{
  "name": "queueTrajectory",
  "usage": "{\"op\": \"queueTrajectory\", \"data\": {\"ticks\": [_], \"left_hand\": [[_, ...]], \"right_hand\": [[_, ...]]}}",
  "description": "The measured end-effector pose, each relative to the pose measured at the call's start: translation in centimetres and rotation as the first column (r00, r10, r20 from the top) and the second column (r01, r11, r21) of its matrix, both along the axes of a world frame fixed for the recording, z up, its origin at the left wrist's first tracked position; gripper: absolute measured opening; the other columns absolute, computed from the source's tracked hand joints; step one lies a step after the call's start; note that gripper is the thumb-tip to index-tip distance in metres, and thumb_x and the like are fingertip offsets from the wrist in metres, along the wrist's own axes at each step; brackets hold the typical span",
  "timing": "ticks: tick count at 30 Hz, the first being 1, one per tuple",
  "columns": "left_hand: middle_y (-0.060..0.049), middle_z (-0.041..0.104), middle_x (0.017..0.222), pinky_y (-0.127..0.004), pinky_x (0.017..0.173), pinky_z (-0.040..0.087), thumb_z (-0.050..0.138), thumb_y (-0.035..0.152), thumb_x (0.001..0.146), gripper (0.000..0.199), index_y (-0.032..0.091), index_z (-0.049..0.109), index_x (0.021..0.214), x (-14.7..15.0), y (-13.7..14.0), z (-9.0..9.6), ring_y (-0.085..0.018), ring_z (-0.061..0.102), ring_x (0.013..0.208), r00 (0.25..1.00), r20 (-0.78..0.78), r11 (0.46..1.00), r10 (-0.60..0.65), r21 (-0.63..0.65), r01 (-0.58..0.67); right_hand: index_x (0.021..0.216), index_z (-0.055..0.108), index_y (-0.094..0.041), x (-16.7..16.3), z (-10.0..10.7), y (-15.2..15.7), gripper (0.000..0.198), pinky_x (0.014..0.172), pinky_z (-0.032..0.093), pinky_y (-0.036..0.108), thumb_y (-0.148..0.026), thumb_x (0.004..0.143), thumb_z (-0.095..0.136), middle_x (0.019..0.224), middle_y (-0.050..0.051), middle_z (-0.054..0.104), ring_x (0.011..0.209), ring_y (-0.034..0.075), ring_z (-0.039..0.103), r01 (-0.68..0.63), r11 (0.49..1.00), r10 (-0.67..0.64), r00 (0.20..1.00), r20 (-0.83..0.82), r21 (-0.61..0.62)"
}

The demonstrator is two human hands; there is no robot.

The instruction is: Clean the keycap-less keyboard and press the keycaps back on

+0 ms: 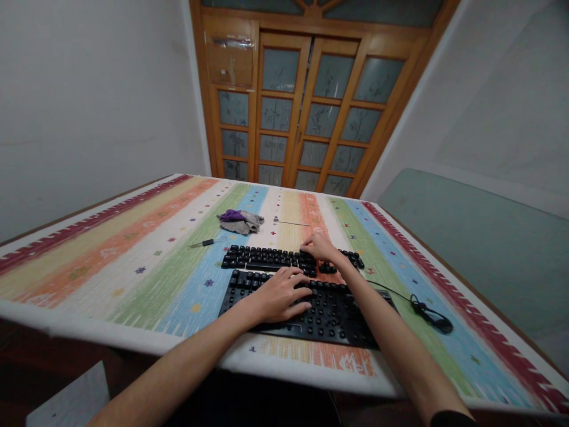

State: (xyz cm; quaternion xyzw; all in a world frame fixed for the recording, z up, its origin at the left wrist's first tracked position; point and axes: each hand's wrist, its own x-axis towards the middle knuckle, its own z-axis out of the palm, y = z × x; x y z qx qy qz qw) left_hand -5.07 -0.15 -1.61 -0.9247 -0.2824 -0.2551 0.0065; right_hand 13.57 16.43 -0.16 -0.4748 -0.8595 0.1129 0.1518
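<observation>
A black keyboard [329,323] lies at the table's near edge, with most of its switches bare and some keycaps on its upper left rows. My left hand [284,296] lies over its middle, fingers spread and resting on it. Just beyond the keyboard, loose black keycaps [262,258] are set out in rows on the cloth. Over the right part of these rows is my right hand [319,247], its thumb and fingers closed together at a keycap. The fingertips hide most of that keycap.
A grey and purple cloth [242,222] sits crumpled beyond the keycaps. Left of them lies a small tool with a dark handle [207,242]; a thin metal rod [291,223] lies farther back. The keyboard's coiled cable [433,317] is at the right. Striped tablecloth covers the table.
</observation>
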Motion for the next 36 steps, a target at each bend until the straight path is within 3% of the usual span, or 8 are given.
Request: {"op": "queueTrajectory", "data": {"ticks": [8, 13, 18, 23, 28, 36], "left_hand": [[-0.011, 0.063, 0.126, -0.046, 0.106, 0.042, 0.057, 0.035, 0.097, 0.028, 0.017, 0.067, 0.115, 0.0, 0.2, -0.2, -0.029, 0.049, 0.125, 1.0, -0.014, 1.0, -0.005, 0.014, 0.005], [-0.011, 0.064, 0.123, -0.045, 0.107, 0.041, 0.057, 0.034, 0.097, 0.027, 0.017, 0.067, 0.114, 0.0, 0.3, -0.1, -0.029, 0.049, 0.124, 1.0, -0.006, 1.0, -0.001, 0.007, 0.001], [-0.01, 0.063, 0.122, -0.045, 0.106, 0.042, 0.055, 0.032, 0.097, 0.026, 0.016, 0.066, 0.114, -0.1, 0.4, 0.0, -0.028, 0.049, 0.123, 1.0, 0.008, 1.0, -0.003, -0.007, 0.003], [-0.009, 0.063, 0.121, -0.045, 0.105, 0.043, 0.057, 0.029, 0.096, 0.024, 0.018, 0.066, 0.115, 0.0, 0.7, -0.1, -0.027, 0.049, 0.12, 0.999, 0.029, 1.0, -0.018, -0.022, 0.019], [-0.009, 0.063, 0.119, -0.043, 0.104, 0.043, 0.057, 0.027, 0.095, 0.025, 0.017, 0.064, 0.118, 0.4, 1.2, 0.6, -0.026, 0.05, 0.117, 0.999, 0.038, 0.999, -0.03, -0.028, 0.032], [-0.009, 0.064, 0.115, -0.042, 0.101, 0.045, 0.061, 0.026, 0.092, 0.025, 0.017, 0.066, 0.114, 1.2, 1.8, 1.7, -0.027, 0.05, 0.115, 0.999, 0.002, 0.999, -0.046, -0.018, 0.046]], "right_hand": [[0.076, 0.077, -0.015, -0.6, 0.1, 0.3, 0.005, 0.067, 0.05, 0.026, -0.013, 0.076, 0.073, 0.077, 0.007, 0.077, 0.072, 0.019, 0.068, 0.012, 0.997, -0.014, 0.999, -0.036, -0.074], [0.079, 0.076, -0.015, 0.0, 1.6, -0.8, 0.005, 0.067, 0.048, 0.026, -0.015, 0.077, 0.071, 0.08, 0.007, 0.076, 0.072, 0.017, 0.065, -0.003, 1.0, 0.0, 0.993, -0.117, -0.027], [0.081, 0.075, -0.018, 2.7, 2.8, -3.7, 0.009, 0.067, 0.047, 0.027, -0.023, 0.081, 0.069, 0.08, 0.004, 0.074, 0.072, 0.017, 0.062, -0.026, 0.999, 0.03, 0.982, -0.184, 0.025], [0.085, 0.073, -0.019, 5.6, 1.6, -8.2, 0.016, 0.068, 0.047, 0.029, -0.032, 0.087, 0.065, 0.082, 0.004, 0.073, 0.072, 0.017, 0.061, -0.135, 0.988, 0.153, 0.934, -0.322, 0.077], [0.091, 0.072, -0.021, 6.7, -0.4, -11.8, 0.014, 0.077, 0.048, 0.034, -0.031, 0.091, 0.062, 0.09, 0.006, 0.072, 0.084, 0.021, 0.062, -0.177, 0.98, 0.196, 0.926, -0.324, 0.086], [0.089, 0.068, -0.021, 6.3, -1.5, -13.5, 0.012, 0.083, 0.047, 0.04, -0.023, 0.096, 0.057, 0.088, 0.005, 0.071, 0.086, 0.022, 0.058, -0.266, 0.946, 0.308, 0.915, -0.26, 0.187]]}}
